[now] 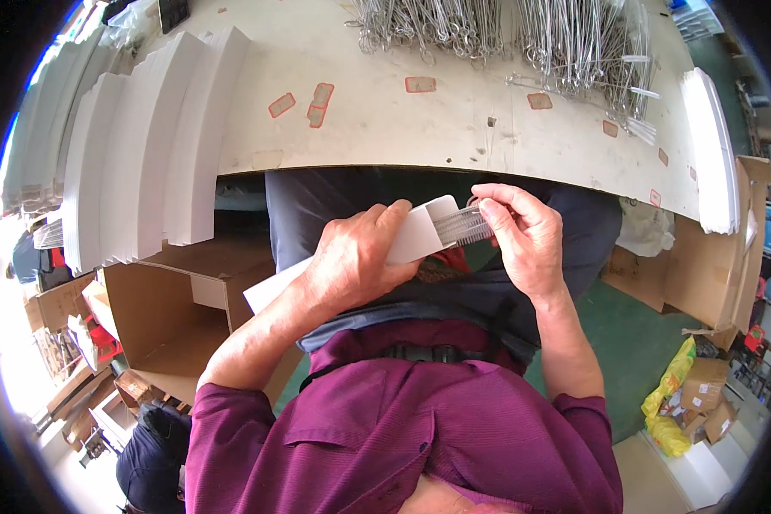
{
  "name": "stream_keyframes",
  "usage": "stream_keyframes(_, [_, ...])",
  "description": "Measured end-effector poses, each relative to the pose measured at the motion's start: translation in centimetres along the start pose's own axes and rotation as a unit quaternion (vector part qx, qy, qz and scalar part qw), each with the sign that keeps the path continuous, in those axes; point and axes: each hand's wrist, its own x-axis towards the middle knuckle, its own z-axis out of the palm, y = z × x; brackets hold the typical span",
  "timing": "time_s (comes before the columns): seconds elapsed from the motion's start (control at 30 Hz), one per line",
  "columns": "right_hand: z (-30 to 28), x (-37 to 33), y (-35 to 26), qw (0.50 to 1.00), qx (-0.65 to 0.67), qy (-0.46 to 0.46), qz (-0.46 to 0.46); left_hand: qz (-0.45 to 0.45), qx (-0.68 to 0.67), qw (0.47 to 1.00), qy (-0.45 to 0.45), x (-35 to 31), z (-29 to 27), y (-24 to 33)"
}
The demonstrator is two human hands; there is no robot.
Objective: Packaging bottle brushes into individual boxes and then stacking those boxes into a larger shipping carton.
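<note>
Above my lap, my left hand (355, 255) is wrapped round a long, narrow white cardboard box (420, 233), which slants up toward the right with its upper end open. Out of that open end sticks a bundle of thin metal wire pieces (464, 226), packed side by side. My right hand (527, 236) pinches the outer ends of this bundle between thumb and fingers. How far the bundle reaches inside the box is hidden by the cardboard and my left hand.
On the worktable (360, 137) ahead lie heaps of metal wire rods with looped ends (437, 26). White box stacks stand at the left (150, 146) and the right edge (711, 150). An open brown carton (176, 317) sits below left, another carton (702, 257) below right.
</note>
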Motion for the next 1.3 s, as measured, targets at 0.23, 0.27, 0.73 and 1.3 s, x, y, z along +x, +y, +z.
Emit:
stream_keyframes(0.23, [-1.1,1.7,-1.1,0.999,-0.028,-0.014,0.019,0.006,-0.024,0.999,-0.047,-0.3,0.0,-0.7])
stream_keyframes(0.27, [-1.2,2.0,-1.0,1.000,-0.013,-0.011,0.012,0.005,-0.026,0.999,-0.047,-0.3,0.1,-0.6])
stream_keyframes(0.73, [2.3,0.8,1.0,0.999,0.030,0.009,-0.032,-0.050,-0.042,0.998,-0.017,0.1,0.3,-0.5])
stream_keyframes(1.3, [4.6,-1.0,1.9,0.996,-0.002,-0.044,-0.075,-0.030,-0.050,0.998,0.021,-0.1,1.0,-0.7])
